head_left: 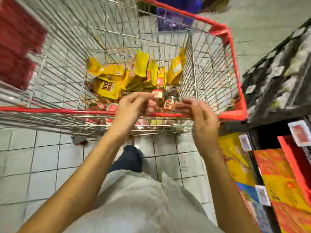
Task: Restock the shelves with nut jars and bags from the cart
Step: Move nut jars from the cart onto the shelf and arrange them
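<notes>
A wire shopping cart (235,78) with a red rim stands in front of me on the tiled floor. Several yellow bags (107,86) lie in its bottom, and jars (158,94) with nuts stand near its front right corner. My left hand (133,106) hovers over the cart's near edge, fingers half curled, nothing in it. My right hand (200,118) is beside it, palm turned inward, fingers apart, holding nothing. Both hands are above the jars and not touching them. The picture is blurred by motion.
Dark shelves (276,84) with packaged goods run along the right side. Lower shelves (282,179) there hold red and yellow packs with price tags. A blue crate (173,17) sits beyond the cart. A red blurred object (16,41) is at the upper left.
</notes>
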